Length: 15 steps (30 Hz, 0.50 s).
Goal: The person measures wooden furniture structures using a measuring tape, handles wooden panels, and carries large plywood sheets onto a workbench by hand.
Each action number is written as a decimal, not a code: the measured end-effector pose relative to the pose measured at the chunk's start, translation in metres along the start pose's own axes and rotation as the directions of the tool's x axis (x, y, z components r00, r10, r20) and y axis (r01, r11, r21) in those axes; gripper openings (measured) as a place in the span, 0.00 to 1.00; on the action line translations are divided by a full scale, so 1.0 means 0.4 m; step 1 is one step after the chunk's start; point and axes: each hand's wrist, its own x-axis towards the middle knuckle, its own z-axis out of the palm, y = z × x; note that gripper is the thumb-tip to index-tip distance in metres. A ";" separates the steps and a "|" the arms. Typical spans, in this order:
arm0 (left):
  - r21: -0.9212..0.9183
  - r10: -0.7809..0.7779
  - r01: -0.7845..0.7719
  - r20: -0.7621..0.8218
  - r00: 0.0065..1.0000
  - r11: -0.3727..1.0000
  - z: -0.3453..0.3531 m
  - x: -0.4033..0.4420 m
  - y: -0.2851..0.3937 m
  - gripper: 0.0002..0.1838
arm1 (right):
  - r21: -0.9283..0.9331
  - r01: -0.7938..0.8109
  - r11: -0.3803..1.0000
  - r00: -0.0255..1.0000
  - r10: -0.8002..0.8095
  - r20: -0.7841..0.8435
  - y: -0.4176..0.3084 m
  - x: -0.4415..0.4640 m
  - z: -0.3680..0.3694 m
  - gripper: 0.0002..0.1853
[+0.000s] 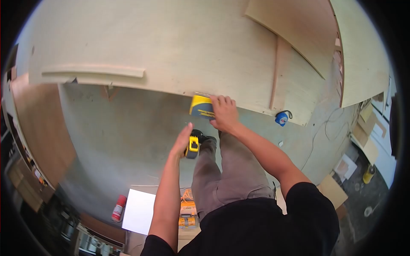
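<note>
My right hand (pixel 224 113) grips a yellow and blue-grey box (pixel 202 106) with yellow print, its fingers over the box's right end. The box is at the front edge of a pale plywood sheet (pixel 171 47). Lower and to the left, my left hand (pixel 183 141) holds a yellow and dark-grey block (pixel 192 147) with a black recess in its face. The block looks like a tool battery, but its exact kind is unclear. Part of the left fingers is hidden. A blue tape measure (pixel 282 119) with a black strap sits at the sheet's edge, right of my right hand.
A thin wood strip (pixel 94 73) and a loose plywood panel (pixel 294 30) lie on the sheet. Near my legs are a red spray can (pixel 119 208), a white board (pixel 139 210) and an orange-and-yellow case (pixel 187 213). A cable (pixel 314 138) runs along the floor.
</note>
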 end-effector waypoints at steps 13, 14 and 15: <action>0.385 -0.046 0.135 -0.232 0.972 0.913 -0.088 -0.185 -0.930 0.22 | 0.040 -0.291 0.956 0.886 0.254 0.388 0.066 -0.255 0.569 0.47; 0.327 -0.045 0.130 -0.257 0.965 0.936 -0.073 -0.172 -0.978 0.21 | 0.009 -0.293 0.956 0.866 0.262 0.426 0.089 -0.220 0.601 0.47; 0.266 -0.046 0.123 -0.280 0.959 0.956 -0.056 -0.153 -1.034 0.21 | -0.039 -0.324 0.945 0.866 0.313 0.390 0.124 -0.181 0.656 0.48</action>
